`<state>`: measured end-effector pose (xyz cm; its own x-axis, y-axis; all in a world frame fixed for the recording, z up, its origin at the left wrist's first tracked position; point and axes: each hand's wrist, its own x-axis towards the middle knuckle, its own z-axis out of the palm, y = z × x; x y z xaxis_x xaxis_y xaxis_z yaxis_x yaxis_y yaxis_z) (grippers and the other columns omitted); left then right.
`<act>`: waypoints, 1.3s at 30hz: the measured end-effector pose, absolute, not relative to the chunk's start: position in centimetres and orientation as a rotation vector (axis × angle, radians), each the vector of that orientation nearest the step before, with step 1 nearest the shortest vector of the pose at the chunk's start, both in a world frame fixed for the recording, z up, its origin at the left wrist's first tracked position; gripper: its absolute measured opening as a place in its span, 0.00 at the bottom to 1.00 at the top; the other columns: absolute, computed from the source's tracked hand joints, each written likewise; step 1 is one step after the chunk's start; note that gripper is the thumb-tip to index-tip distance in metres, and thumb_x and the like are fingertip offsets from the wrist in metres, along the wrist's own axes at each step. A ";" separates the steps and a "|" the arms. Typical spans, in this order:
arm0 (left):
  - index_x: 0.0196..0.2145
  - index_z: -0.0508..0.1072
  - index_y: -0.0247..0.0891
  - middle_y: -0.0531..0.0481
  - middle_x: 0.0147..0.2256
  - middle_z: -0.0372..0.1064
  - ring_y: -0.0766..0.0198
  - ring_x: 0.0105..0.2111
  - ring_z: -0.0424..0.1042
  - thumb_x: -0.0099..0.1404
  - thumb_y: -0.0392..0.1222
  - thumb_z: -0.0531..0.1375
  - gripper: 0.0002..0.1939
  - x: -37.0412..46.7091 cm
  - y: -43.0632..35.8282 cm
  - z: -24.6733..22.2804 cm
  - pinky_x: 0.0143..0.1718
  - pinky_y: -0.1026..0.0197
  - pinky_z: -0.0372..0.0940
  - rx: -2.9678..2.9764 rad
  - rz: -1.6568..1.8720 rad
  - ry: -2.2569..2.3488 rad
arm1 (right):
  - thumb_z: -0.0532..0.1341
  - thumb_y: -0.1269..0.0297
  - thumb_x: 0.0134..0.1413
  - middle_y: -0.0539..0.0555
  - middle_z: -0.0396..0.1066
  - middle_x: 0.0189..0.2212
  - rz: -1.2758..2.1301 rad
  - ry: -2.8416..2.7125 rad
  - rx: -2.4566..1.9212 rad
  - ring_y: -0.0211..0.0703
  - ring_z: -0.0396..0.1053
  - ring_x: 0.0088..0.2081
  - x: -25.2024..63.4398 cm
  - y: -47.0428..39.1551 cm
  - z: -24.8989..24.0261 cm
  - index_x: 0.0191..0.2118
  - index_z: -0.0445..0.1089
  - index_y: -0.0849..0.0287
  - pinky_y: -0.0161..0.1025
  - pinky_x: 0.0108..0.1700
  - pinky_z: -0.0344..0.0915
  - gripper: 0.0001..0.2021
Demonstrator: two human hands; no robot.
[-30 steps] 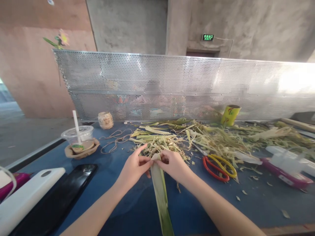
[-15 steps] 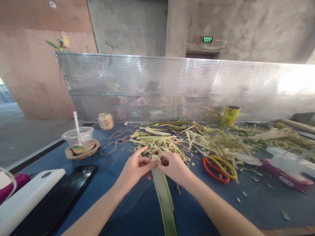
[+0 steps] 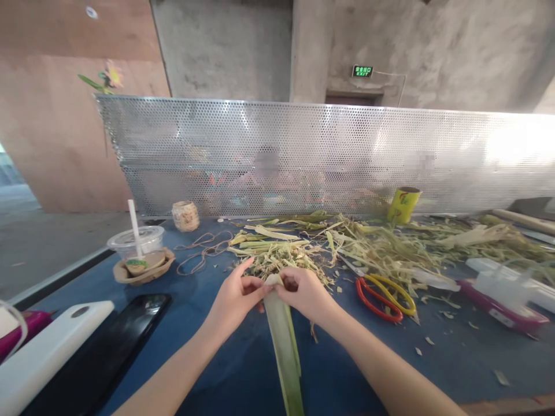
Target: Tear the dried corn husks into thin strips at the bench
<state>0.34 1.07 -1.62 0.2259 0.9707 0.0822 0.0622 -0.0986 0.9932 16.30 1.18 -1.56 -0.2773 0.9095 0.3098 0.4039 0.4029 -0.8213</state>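
A long, flat green leaf strip [image 3: 282, 341] runs from my fingers down toward the front edge of the picture. My left hand [image 3: 236, 292] pinches the left side of its upper end between thumb and fingers. On the right side of that same end, my right hand [image 3: 303, 292] has thumb and curled fingers closed on it. The tip between both hands is bent into a narrow, rounded fold. Just behind the hands lies a heap of shredded dry plant fibres [image 3: 288, 257], with longer pale strips [image 3: 271, 232] beyond it.
Scissors [image 3: 381, 297] with red and yellow handles lie right of my hands. A lidded cup [image 3: 137, 242] in a cardboard holder, a black phone [image 3: 104, 352] and a white power bank [image 3: 60, 346] are at left. Behind stand a yellow tube [image 3: 403, 207] and a perforated metal screen [image 3: 295, 156].
The upper end of the leaf strip is folded narrower between my fingers. Its lower part has shifted slightly left. Both hands keep their hold.
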 end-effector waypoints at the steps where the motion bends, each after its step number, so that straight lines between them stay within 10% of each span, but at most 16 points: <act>1: 0.59 0.44 0.31 0.53 0.27 0.69 0.68 0.20 0.66 0.51 0.45 0.63 0.45 0.4 1.0 -1.6 0.25 0.62 0.62 1.426 1.075 1.039 | 0.54 0.70 0.42 0.43 0.52 0.16 0.840 -1.835 -1.104 0.30 0.49 0.20 16.3 1.2 -1.5 0.20 0.58 0.59 0.30 0.22 0.46 0.05; 25: 0.62 0.32 0.31 0.58 0.22 0.68 0.68 0.18 0.64 0.49 0.40 0.63 0.53 0.1 1.0 -1.6 0.22 0.64 0.60 1.563 1.087 1.170 | 0.57 0.69 0.39 0.42 0.48 0.14 0.741 -1.849 -1.200 0.29 0.46 0.19 16.5 1.3 -1.8 0.17 0.51 0.59 0.30 0.21 0.43 0.11; 39: 0.60 0.41 0.24 0.50 0.27 0.72 0.63 0.32 0.71 0.44 0.43 0.68 0.55 1.1 0.6 -1.2 0.40 0.62 0.62 1.144 1.082 1.017 | 0.54 0.70 0.39 0.42 0.47 0.15 1.119 -1.701 -1.028 0.28 0.44 0.19 16.1 1.1 -1.8 0.18 0.53 0.59 0.30 0.20 0.40 0.07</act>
